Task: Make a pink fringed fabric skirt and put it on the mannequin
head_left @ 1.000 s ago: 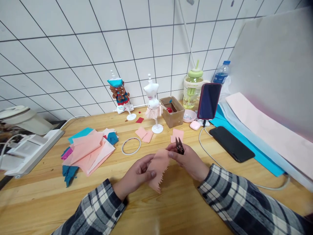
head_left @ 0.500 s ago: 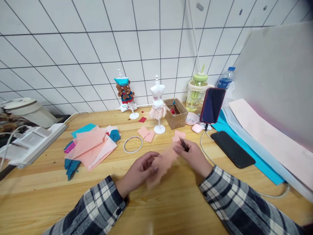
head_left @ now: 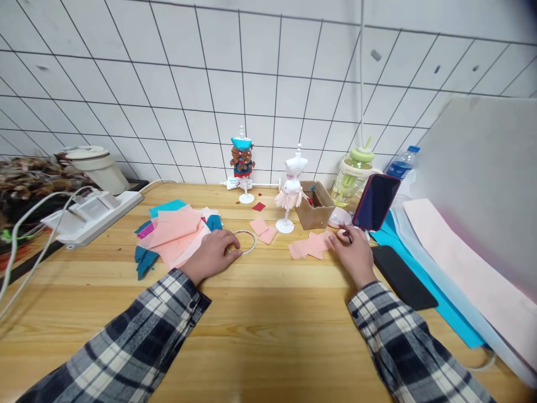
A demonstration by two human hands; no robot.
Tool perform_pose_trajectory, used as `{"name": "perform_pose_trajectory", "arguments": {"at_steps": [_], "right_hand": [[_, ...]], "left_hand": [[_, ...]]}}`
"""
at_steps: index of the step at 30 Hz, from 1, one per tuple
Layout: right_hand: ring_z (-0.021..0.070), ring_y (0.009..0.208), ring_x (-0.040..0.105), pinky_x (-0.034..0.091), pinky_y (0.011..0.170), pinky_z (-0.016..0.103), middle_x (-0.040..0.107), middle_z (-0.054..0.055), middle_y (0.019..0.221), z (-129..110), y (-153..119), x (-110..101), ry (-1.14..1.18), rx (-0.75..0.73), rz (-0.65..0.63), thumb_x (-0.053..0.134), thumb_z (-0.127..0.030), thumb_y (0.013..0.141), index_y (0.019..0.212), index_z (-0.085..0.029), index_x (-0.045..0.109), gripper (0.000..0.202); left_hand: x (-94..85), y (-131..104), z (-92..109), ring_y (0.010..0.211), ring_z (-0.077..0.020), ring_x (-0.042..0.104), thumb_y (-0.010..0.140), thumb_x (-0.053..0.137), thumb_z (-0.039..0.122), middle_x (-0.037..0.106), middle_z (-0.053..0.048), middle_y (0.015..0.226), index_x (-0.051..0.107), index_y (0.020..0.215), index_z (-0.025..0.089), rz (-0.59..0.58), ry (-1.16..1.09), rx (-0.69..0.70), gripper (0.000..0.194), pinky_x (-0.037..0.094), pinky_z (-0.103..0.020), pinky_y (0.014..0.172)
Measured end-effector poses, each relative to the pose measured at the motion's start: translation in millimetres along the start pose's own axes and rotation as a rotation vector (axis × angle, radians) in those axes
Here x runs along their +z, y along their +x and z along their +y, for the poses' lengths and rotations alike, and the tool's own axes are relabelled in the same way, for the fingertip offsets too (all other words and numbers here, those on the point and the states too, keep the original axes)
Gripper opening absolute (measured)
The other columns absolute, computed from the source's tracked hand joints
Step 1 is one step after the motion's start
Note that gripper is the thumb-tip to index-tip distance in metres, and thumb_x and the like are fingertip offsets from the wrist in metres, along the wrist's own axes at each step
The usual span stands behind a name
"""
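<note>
My left hand [head_left: 213, 254] rests on the table with its fingers curled over the left edge of a thin white ring of tape [head_left: 254, 242]. Its thumb and forefinger are close together at the ring. My right hand [head_left: 354, 254] is closed around a small dark tool [head_left: 345, 234], mostly hidden by the fingers, that looks like scissors. Beside its fingertips lie pink paper pieces with a fringed edge [head_left: 308, 246]. A white mini dress form [head_left: 293, 170] wearing a pink fringed skirt [head_left: 289, 198] stands upright behind them.
Behind are a dressed mini form [head_left: 242, 159] and a cardboard box [head_left: 316, 215]. Coloured paper sheets [head_left: 172, 232] lie left, near a power strip [head_left: 100, 218]. A propped phone [head_left: 376, 201], a flat black phone [head_left: 405, 278], a drink bottle [head_left: 354, 173] and long paper sheets [head_left: 465, 268] occupy the right.
The pink fringed paper that was between both hands now lies on the table near my right hand. My left hand has moved left to the tape ring. The view has shifted.
</note>
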State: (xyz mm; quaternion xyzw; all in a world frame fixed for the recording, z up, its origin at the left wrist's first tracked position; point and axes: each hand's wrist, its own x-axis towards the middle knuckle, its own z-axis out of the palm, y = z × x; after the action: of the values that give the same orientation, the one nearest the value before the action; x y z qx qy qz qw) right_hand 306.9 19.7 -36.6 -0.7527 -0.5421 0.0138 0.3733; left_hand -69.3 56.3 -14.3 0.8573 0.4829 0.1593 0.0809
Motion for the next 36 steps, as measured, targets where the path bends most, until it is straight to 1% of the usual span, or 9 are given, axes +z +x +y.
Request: {"name": "perform_pose_trajectory", "arguments": {"at_steps": [4, 7, 10, 15, 18, 22, 25, 31, 36], "right_hand": [[0.0223, 0.086, 0.056, 0.043, 0.074, 0.033, 0.061, 0.008, 0.099, -5, -10, -5, 0.110, -0.040, 0.098, 0.057, -0.044, 0.076, 0.117, -0.018, 0.060, 0.049], [0.0154, 0.064, 0.051, 0.041, 0.061, 0.028, 0.060, 0.003, 0.087, -13, -19, -8, 0.214, -0.052, 0.020, 0.054, -0.040, 0.080, 0.115, -0.019, 0.060, 0.041], [0.0127, 0.056, 0.046, 0.037, 0.056, 0.027, 0.059, 0.001, 0.081, -21, -28, -7, 0.229, -0.096, -0.116, 0.054, -0.037, 0.081, 0.109, -0.021, 0.062, 0.034], [0.0144, 0.061, 0.050, 0.039, 0.060, 0.028, 0.060, 0.001, 0.081, -30, -33, -4, 0.214, -0.134, -0.223, 0.053, -0.037, 0.082, 0.107, -0.022, 0.063, 0.031], [0.0150, 0.063, 0.051, 0.039, 0.060, 0.028, 0.061, 0.001, 0.082, -35, -35, -3, 0.226, -0.140, -0.240, 0.052, -0.037, 0.083, 0.107, -0.021, 0.063, 0.031], [0.0159, 0.067, 0.053, 0.041, 0.062, 0.028, 0.062, 0.003, 0.086, -45, -41, 0, 0.256, -0.191, -0.276, 0.051, -0.034, 0.084, 0.108, -0.021, 0.063, 0.030], [0.0162, 0.069, 0.054, 0.042, 0.063, 0.028, 0.063, 0.003, 0.088, -49, -45, 0, 0.266, -0.233, -0.322, 0.051, -0.033, 0.085, 0.107, -0.021, 0.064, 0.028], [0.0164, 0.069, 0.055, 0.043, 0.066, 0.029, 0.064, 0.004, 0.087, -45, -43, -4, 0.287, -0.228, -0.321, 0.050, -0.031, 0.085, 0.104, -0.020, 0.064, 0.026], [0.0185, 0.074, 0.058, 0.044, 0.069, 0.031, 0.065, 0.005, 0.086, -46, -41, -4, 0.305, -0.204, -0.372, 0.051, -0.034, 0.085, 0.102, -0.020, 0.065, 0.027]], "left_hand": [[0.5, -1, 6, 0.093, -0.0232, 0.053, 0.086, 0.052, 0.040, 0.063, -0.005, 0.091, 0.063, 0.085, 0.021, -0.036, 0.014, 0.067, 0.022, 0.036, -0.038, 0.085], [2.7, -2, 11, 0.091, -0.0226, 0.053, 0.085, 0.052, 0.036, 0.062, -0.004, 0.087, 0.062, 0.082, 0.021, -0.042, 0.021, 0.087, 0.019, 0.036, -0.037, 0.084], [4.5, -4, 14, 0.090, -0.0227, 0.054, 0.085, 0.054, 0.034, 0.062, -0.005, 0.086, 0.062, 0.082, 0.020, -0.020, 0.043, 0.059, 0.017, 0.038, -0.036, 0.082], [0.8, -8, 17, 0.093, -0.0258, 0.054, 0.081, 0.058, 0.029, 0.063, -0.008, 0.091, 0.063, 0.088, 0.018, 0.116, 0.169, -0.066, 0.014, 0.039, -0.040, 0.083], [0.2, -4, 30, 0.102, -0.0256, 0.053, 0.081, 0.060, 0.032, 0.063, -0.009, 0.106, 0.062, 0.106, 0.019, 0.186, 0.123, 0.016, 0.028, 0.038, -0.041, 0.091], [11.6, 18, 57, 0.102, -0.0240, 0.054, 0.086, 0.056, 0.039, 0.064, -0.008, 0.105, 0.064, 0.108, 0.020, 0.142, 0.121, 0.160, 0.030, 0.039, -0.038, 0.090], [23.3, 38, 67, 0.099, -0.0251, 0.055, 0.087, 0.055, 0.042, 0.067, -0.009, 0.096, 0.067, 0.100, 0.018, 0.085, 0.183, 0.163, 0.029, 0.040, -0.038, 0.083], [28.4, 49, 59, 0.086, -0.0241, 0.057, 0.090, 0.050, 0.038, 0.069, -0.008, 0.083, 0.070, 0.083, 0.018, 0.026, 0.296, 0.123, 0.029, 0.036, -0.038, 0.071], [18.6, 38, 60, 0.092, -0.0213, 0.057, 0.091, 0.048, 0.027, 0.070, -0.005, 0.093, 0.070, 0.084, 0.021, 0.074, 0.248, 0.291, 0.024, 0.035, -0.039, 0.078]]}}
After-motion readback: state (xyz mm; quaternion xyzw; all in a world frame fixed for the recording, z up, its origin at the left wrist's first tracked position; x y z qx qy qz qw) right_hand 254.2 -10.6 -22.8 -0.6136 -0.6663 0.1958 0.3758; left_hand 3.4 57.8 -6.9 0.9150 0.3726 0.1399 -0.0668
